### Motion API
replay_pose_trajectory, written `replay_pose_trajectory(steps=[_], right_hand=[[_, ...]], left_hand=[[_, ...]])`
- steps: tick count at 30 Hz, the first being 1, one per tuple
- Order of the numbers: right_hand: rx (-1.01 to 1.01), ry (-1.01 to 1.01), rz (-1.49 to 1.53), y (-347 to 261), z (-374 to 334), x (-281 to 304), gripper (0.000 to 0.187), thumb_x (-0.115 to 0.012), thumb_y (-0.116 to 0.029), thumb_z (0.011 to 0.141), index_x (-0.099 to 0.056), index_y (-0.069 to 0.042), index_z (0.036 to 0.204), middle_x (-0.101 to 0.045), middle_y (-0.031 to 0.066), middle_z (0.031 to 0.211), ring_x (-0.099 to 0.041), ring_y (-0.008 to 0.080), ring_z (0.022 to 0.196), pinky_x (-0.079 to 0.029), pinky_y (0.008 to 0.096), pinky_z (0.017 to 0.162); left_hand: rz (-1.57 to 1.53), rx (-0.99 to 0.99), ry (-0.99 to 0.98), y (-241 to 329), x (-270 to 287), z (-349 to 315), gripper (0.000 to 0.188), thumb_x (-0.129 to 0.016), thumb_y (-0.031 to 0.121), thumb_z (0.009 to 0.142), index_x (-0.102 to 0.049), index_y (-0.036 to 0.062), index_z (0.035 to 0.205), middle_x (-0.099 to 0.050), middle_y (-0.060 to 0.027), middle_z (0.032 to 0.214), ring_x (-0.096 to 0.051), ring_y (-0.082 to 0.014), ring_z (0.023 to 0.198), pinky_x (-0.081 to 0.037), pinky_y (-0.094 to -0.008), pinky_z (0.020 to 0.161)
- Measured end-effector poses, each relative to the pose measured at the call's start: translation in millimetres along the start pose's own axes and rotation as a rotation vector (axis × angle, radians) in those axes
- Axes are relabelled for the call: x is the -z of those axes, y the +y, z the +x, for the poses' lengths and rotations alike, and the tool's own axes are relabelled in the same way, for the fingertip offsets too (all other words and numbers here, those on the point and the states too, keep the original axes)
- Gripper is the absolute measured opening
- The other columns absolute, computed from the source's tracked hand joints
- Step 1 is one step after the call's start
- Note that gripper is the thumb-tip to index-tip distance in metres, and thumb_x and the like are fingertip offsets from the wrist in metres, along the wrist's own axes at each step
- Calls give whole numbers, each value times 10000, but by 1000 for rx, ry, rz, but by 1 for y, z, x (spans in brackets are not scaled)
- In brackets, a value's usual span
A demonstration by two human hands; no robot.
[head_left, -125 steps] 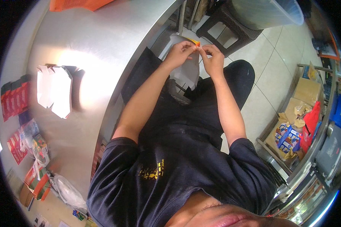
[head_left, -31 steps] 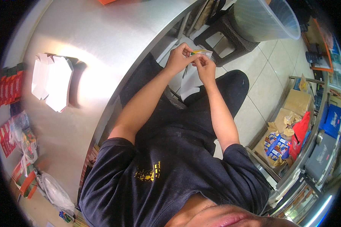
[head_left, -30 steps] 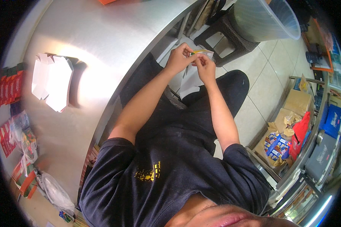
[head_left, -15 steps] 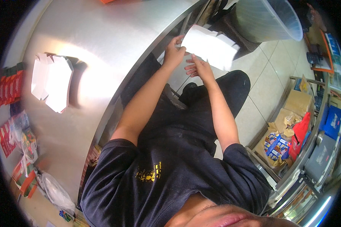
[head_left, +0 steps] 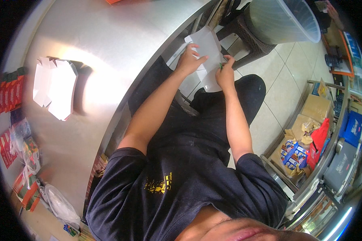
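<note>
A white cardboard box blank (head_left: 207,44) with cut flaps is held upright-slanted above my lap, its plain inner side showing. My left hand (head_left: 189,62) lies over its left side, thumb and fingers spread apart. At the right edge my right hand (head_left: 225,75) grips the blank, its fingers curled round the edge; a small green patch shows by the fingertips. To the left, on the steel table (head_left: 108,44), rests a stack of similar white box blanks (head_left: 56,88) with folded flaps.
Beyond the blank, a translucent plastic tub (head_left: 283,24) stands on a dark woven-pattern stool (head_left: 253,44). A cart (head_left: 297,188) with cardboard, a blue packet (head_left: 294,154) and a red bag (head_left: 319,140) is at right. Plastic bags (head_left: 60,205) and red packets (head_left: 12,90) line the far left.
The blank has turned steeper and shifted slightly left and down. My left hand has spread over its face, while my right hand has moved to its right edge and closed on it.
</note>
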State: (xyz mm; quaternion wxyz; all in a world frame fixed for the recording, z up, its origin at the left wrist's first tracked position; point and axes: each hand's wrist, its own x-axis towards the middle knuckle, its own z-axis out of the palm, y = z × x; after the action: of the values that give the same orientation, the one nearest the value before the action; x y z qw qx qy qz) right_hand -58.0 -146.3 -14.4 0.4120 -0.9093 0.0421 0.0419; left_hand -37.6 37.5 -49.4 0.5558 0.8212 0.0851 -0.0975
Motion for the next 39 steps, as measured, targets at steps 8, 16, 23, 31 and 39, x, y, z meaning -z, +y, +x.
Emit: replay_pose_trajectory(steps=[8,16,23,31,39], right_hand=[[457,-205,-54,-16,-9,-7,363,-643,-67,870,-585,-81,1228,-708,240,1006,-677,450,935,-548,494,813],[48,192,201,8,13,-2,289,-742,-263,907,-691,16,853,-731,132,818,-693,189,744,-528,327,728],[-60,126,622,25,13,-20,316,-713,-266,951,-723,27,832,-762,93,959,-662,143,811,-511,293,752],[-33,158,488,18,13,-23,316,-733,-267,942,-738,34,849,-757,117,1034,-667,150,857,-514,297,795],[46,73,395,29,14,-23,299,-732,-273,940,-748,17,870,-748,130,959,-674,158,826,-521,302,767]], left_hand=[[-443,225,-95,2,-2,2,521,-735,392,931,-557,1,1226,-704,-124,1103,-702,-185,939,-592,-302,729],[-721,273,-311,18,1,-10,416,-687,275,983,-599,-15,1268,-666,-149,1200,-709,-231,1029,-605,-345,885],[-636,237,-375,19,-5,-14,417,-678,290,986,-606,-14,1262,-668,-142,1205,-697,-228,1069,-611,-352,850],[-592,211,-302,8,-8,-13,366,-675,283,986,-635,20,1237,-673,-106,1175,-694,-205,1055,-615,-345,782],[-617,227,-339,9,-8,-13,377,-675,287,990,-639,24,1257,-677,-93,1188,-691,-199,1056,-603,-336,804]])
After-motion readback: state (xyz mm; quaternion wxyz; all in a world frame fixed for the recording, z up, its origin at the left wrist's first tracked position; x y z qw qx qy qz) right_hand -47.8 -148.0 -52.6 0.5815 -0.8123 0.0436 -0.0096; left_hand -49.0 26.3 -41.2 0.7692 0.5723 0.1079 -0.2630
